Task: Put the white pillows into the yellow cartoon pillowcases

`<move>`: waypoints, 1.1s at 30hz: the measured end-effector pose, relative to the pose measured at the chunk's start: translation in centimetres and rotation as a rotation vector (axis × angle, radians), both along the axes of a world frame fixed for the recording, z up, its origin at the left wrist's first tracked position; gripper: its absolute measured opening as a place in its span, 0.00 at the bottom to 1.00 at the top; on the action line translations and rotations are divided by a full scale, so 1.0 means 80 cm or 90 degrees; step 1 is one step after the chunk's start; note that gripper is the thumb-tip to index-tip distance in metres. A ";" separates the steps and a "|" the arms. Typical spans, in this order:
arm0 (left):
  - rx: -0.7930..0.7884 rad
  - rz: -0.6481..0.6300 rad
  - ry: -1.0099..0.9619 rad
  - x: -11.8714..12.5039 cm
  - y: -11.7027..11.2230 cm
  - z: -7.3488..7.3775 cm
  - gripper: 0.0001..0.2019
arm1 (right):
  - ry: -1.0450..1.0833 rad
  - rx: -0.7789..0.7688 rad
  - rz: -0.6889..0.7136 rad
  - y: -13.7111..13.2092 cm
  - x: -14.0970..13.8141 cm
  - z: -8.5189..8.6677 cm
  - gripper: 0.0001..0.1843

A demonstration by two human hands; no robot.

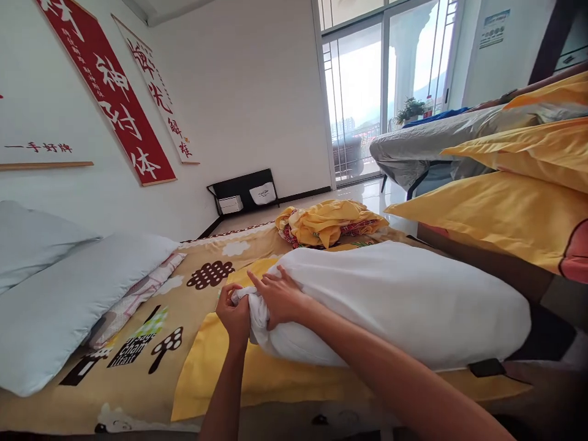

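A white pillow (395, 300) lies across a yellow pillowcase (215, 361) spread flat on the bed. My left hand (235, 315) is closed, pinching the bunched left corner of the white pillow. Just right of it, my right hand (278, 297) presses down on the same end, its fingers gripping the white fabric. Both forearms reach in from the bottom edge.
Two pale grey pillows (59, 294) lie at the left on the patterned bedsheet (151, 343). A crumpled yellow cloth heap (328, 223) sits at the bed's far end. Yellow pillows (509, 214) are stacked at the right. A grey-covered bed (427, 144) stands by the balcony door.
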State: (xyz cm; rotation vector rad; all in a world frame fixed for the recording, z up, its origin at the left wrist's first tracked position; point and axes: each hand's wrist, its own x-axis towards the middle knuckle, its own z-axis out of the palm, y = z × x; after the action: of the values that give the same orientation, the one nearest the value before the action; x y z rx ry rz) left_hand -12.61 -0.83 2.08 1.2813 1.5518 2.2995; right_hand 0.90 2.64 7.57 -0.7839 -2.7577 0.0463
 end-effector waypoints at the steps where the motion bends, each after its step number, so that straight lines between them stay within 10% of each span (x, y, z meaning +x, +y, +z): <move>1: 0.005 0.036 -0.006 0.005 0.001 -0.003 0.10 | -0.022 -0.001 -0.006 0.002 -0.003 0.004 0.61; 6: 0.106 0.048 0.036 0.016 -0.005 -0.001 0.11 | -0.100 0.049 0.034 0.017 0.003 0.034 0.16; 10: 0.176 0.005 0.102 -0.010 -0.016 0.010 0.11 | -0.027 0.091 -0.059 0.045 0.034 0.081 0.09; 16: -0.409 -0.233 0.519 -0.018 0.022 -0.042 0.16 | 0.002 0.107 -0.119 0.082 0.063 0.128 0.11; 23: -0.551 -0.343 0.706 0.016 0.047 -0.095 0.16 | -0.087 0.050 -0.142 0.113 0.030 0.088 0.14; 33: -0.745 -0.058 0.659 -0.042 0.080 -0.095 0.16 | -0.240 -0.030 -0.100 0.161 -0.045 0.001 0.31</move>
State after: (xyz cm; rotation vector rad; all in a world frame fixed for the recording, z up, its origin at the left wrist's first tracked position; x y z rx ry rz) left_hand -16.00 5.59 -5.55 1.9715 2.3177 0.2094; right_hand -2.71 15.51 7.66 -1.1213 -3.0399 -0.0761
